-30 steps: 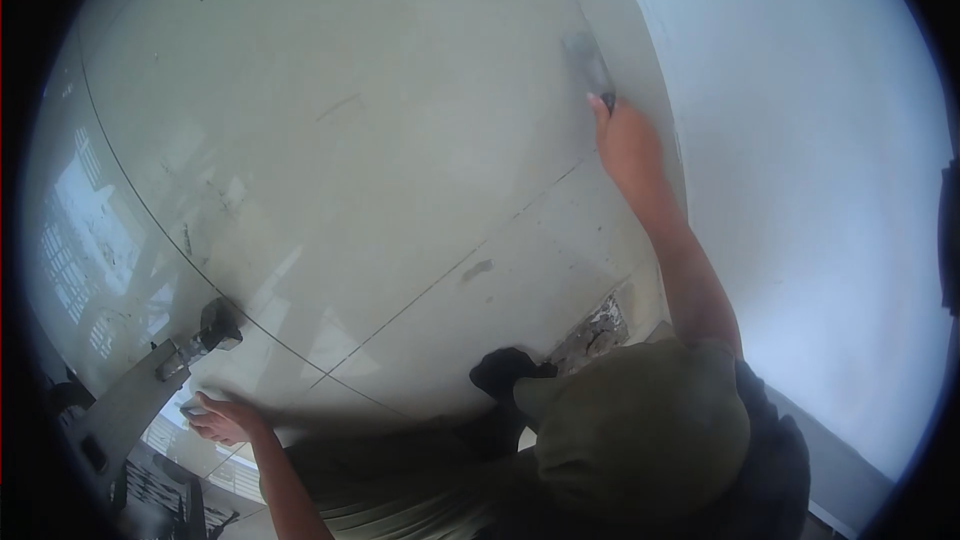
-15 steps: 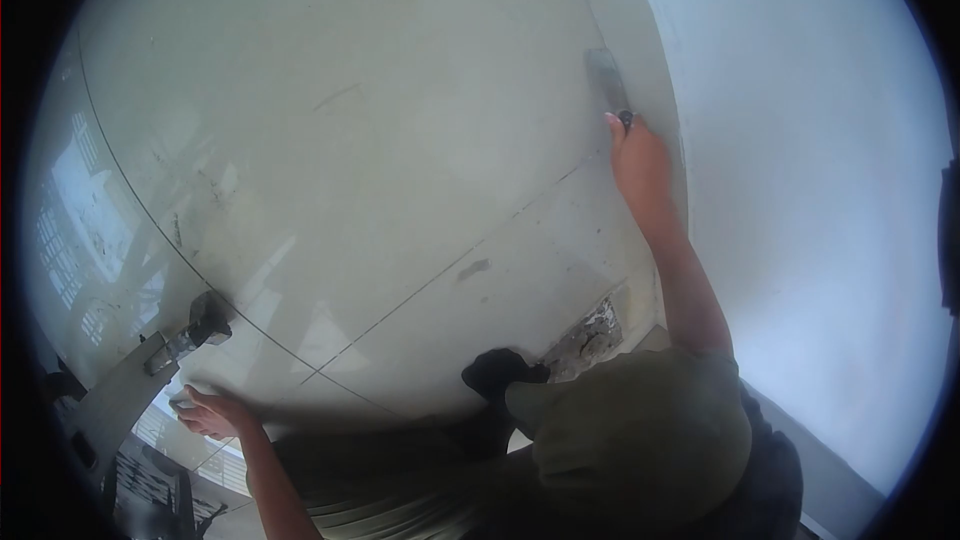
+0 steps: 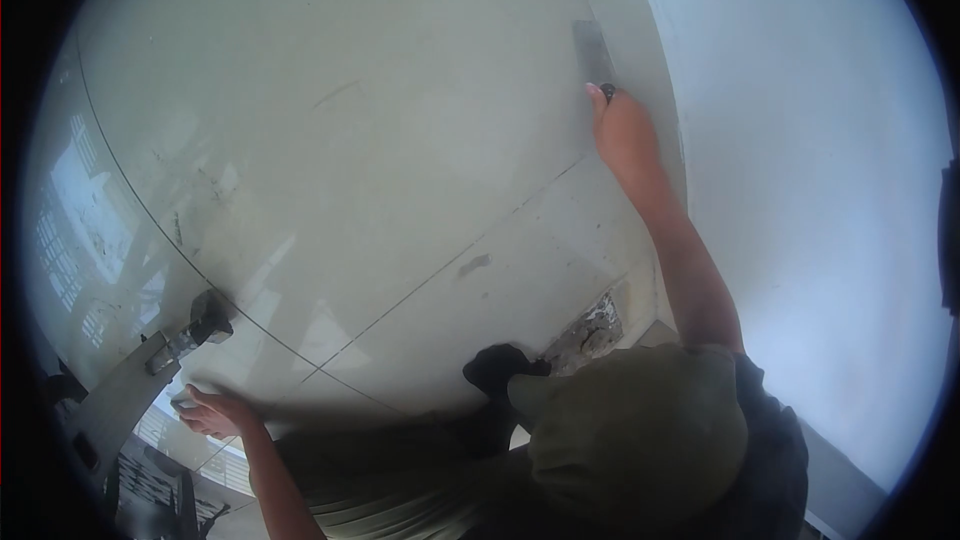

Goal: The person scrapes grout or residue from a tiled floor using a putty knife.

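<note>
My right hand point(image 3: 628, 140) is closed round the dark handle of a putty knife point(image 3: 594, 48). Its flat blade points up the view and lies at the tiled floor point(image 3: 400, 140), close beside the base of the white wall. At the lower left, my left hand point(image 3: 215, 412) is low over the floor with its fingers curled. A pale thing point(image 3: 182, 398) shows at its fingertips; I cannot tell what it is.
A metal leg with a black foot point(image 3: 210, 318) stands left, just above my left hand. A black shoe point(image 3: 495, 370) and olive-green clothing point(image 3: 640, 430) fill the lower middle. A rough, broken patch point(image 3: 597, 328) lies near the white wall point(image 3: 800, 190).
My right hand has moved up and slightly left with the putty knife, along the foot of the wall. My left hand has stayed nearly still.
</note>
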A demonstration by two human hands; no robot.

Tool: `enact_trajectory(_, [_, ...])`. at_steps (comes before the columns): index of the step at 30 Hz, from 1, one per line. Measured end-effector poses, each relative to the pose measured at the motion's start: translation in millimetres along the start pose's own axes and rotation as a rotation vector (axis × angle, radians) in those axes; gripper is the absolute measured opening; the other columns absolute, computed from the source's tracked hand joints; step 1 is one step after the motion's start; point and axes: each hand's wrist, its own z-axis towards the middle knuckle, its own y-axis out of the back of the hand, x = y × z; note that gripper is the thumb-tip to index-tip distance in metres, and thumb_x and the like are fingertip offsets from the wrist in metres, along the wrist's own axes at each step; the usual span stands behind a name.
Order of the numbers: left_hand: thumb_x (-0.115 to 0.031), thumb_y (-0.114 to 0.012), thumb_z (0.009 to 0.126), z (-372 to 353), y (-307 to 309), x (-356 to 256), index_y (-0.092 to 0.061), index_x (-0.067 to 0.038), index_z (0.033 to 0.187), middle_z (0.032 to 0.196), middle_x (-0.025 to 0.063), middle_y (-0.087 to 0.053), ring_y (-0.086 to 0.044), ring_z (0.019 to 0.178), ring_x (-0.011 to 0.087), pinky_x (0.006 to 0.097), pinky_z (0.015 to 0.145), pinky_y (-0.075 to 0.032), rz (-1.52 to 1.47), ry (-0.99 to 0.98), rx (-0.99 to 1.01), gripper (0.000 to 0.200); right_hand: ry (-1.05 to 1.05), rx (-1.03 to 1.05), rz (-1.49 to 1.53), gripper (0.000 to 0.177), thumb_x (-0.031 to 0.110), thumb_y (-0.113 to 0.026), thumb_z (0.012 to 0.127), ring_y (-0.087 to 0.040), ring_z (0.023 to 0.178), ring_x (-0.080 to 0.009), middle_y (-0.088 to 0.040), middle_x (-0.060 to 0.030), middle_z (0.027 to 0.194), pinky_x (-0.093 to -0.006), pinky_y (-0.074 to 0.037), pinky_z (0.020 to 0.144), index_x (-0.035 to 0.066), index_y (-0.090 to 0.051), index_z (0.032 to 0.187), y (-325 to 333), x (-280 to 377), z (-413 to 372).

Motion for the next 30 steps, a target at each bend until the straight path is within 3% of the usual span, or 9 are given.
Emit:
enact_trajectory(12, [-0.073,-0.035,0.098,-1,-4,-3,-0.035,-0.013,0.157,0.158,0.0165,-0.036,-0.037,0.144,0.0369,0.0561,0.115,-0.03,0.013,0.02,-0.009,0.084,0.022,-0.068,-0.029,0.055,0.049,-0.051,0.105,-0.07,0.081,-0.0471,-0.071,-0.028,0.086,-0.0548,-0.056,0.073,-0.003,-0.068,0.098,-1,-10,0])
enact_trajectory(14, [-0.076,-0.036,0.097,1,-6,3,-0.038,-0.021,0.156,0.156,0.0145,-0.039,-0.042,0.141,0.0375,0.0569,0.111,-0.032,0.022,-0.03,-0.068,0.081,0.026,-0.069,-0.052,0.055,0.049,-0.051,0.104,-0.07,0.081,-0.0471,-0.071,-0.028,0.085,-0.0546,-0.055,0.073,-0.003,-0.068,0.098,4,-3,7])
enact_trajectory(16, [-0.077,-0.035,0.097,-4,-10,8,-0.038,-0.021,0.156,0.156,0.0146,-0.04,-0.042,0.141,0.0377,0.0568,0.111,-0.032,0.008,-0.025,-0.079,0.082,0.034,0.021,0.044,0.053,0.047,-0.051,0.105,-0.07,0.084,-0.0468,-0.072,-0.0264,0.087,-0.0541,-0.055,0.074,-0.003,-0.069,0.098,21,24,32])
enact_trajectory(18, [-0.079,-0.034,0.096,4,-14,10,-0.038,-0.022,0.156,0.156,0.0146,-0.042,-0.042,0.141,0.0376,0.0564,0.112,-0.032,0.013,-0.028,-0.105,0.083,0.015,0.029,0.088,0.052,0.046,-0.051,0.105,-0.07,0.085,-0.0463,-0.072,-0.026,0.089,-0.054,-0.055,0.076,-0.002,-0.069,0.099,20,18,5])
enact_trajectory(19, [-0.076,-0.032,0.097,-1,-6,-2,-0.035,-0.01,0.157,0.155,0.0167,-0.04,-0.041,0.142,0.0365,0.0601,0.111,-0.032,0.052,-0.002,-0.088,0.089,0.021,0.046,0.102,0.05,0.045,-0.051,0.105,-0.07,0.087,-0.0458,-0.072,-0.0255,0.091,-0.0538,-0.055,0.077,-0.002,-0.069,0.1,20,19,-3])
enact_trajectory(23, [-0.072,-0.029,0.101,-9,3,-10,-0.034,-0.014,0.158,0.155,0.0154,-0.041,-0.041,0.142,0.0359,0.0585,0.11,-0.034,0.121,0.026,-0.018,0.081,-0.025,0.026,0.155,0.05,0.045,-0.052,0.105,-0.07,0.09,-0.0455,-0.072,-0.0253,0.096,-0.0534,-0.055,0.08,-0.002,-0.069,0.099,33,31,11])
enact_trajectory(24, [-0.073,-0.029,0.101,-6,-7,-9,-0.033,-0.015,0.159,0.154,0.0163,-0.042,-0.042,0.142,0.0357,0.0582,0.109,-0.035,0.154,-0.006,-0.12,0.082,-0.016,0.012,0.23,0.05,0.044,-0.053,0.105,-0.07,0.089,-0.0452,-0.072,-0.0251,0.096,-0.0529,-0.055,0.079,-0.002,-0.07,0.098,31,34,14])
enact_trajectory(28, [-0.076,-0.027,0.1,-3,-18,0,-0.032,-0.021,0.159,0.153,0.0153,-0.042,-0.043,0.141,0.0349,0.0575,0.107,-0.038,0.199,-0.043,-0.172,0.081,0.009,-0.042,0.22,0.046,0.042,-0.055,0.104,-0.071,0.088,-0.0433,-0.072,-0.0239,0.096,-0.0509,-0.056,0.077,-0.002,-0.07,0.097,10,4,-4])
enact_trajectory(30, [-0.076,-0.027,0.099,1,-13,-2,-0.032,-0.022,0.159,0.154,0.0153,-0.042,-0.044,0.141,0.0348,0.0573,0.107,-0.038,0.205,-0.028,-0.126,0.081,0.048,0.011,0.22,0.046,0.042,-0.057,0.104,-0.071,0.088,-0.0422,-0.072,-0.0233,0.095,-0.0501,-0.057,0.076,-0.001,-0.07,0.098,18,22,17])
